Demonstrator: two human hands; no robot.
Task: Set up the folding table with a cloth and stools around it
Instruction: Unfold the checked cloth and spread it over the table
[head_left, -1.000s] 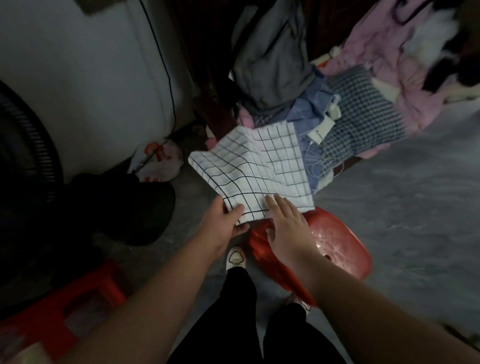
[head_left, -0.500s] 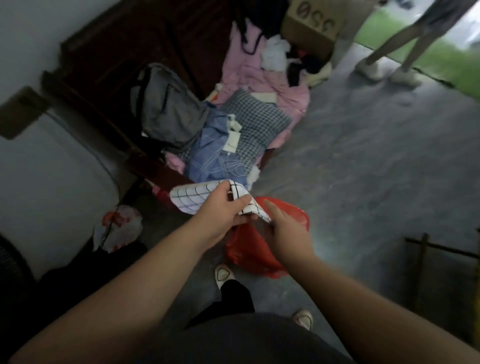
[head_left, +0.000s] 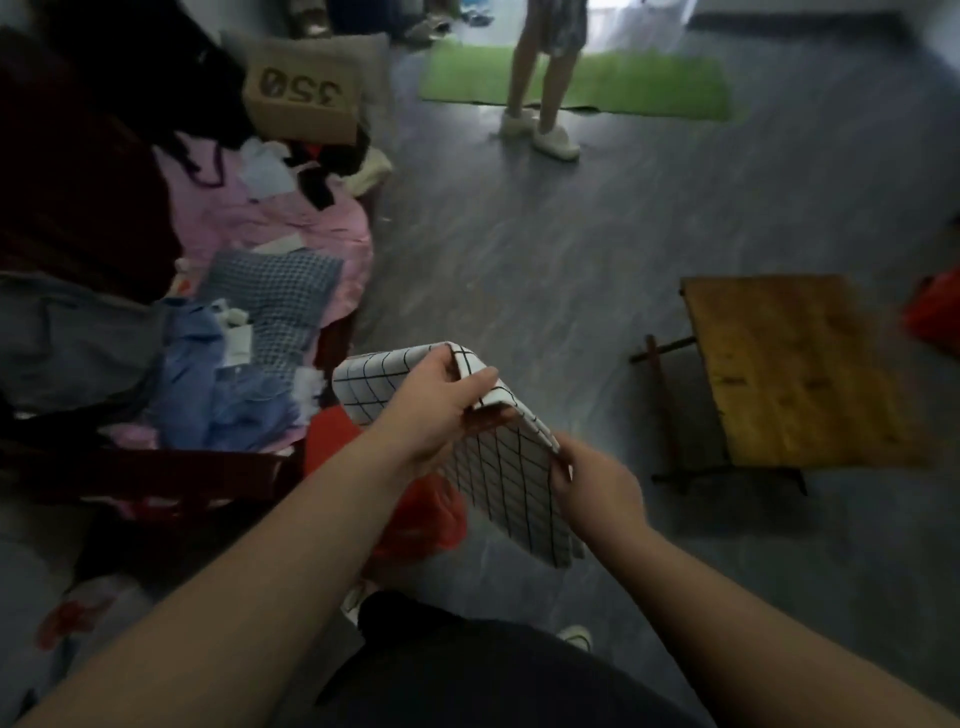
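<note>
A folded white cloth with a black grid hangs in the air in front of me. My left hand grips its upper edge, thumb over the fold. My right hand pinches its right edge lower down. A red plastic stool stands on the floor right below the cloth, partly hidden by my left arm. The low wooden folding table stands unfolded on the grey floor to the right, its top bare. Another red stool shows at the right edge.
A heap of clothes lies on dark wooden furniture at the left. A cardboard box marked 350 sits behind it. A person's legs stand by a green mat at the back. Grey floor lies between me and the table.
The cloth has been lifted off the clothes heap and red stool into both hands. My view has swung right, bringing the wooden table and the standing person into sight.
</note>
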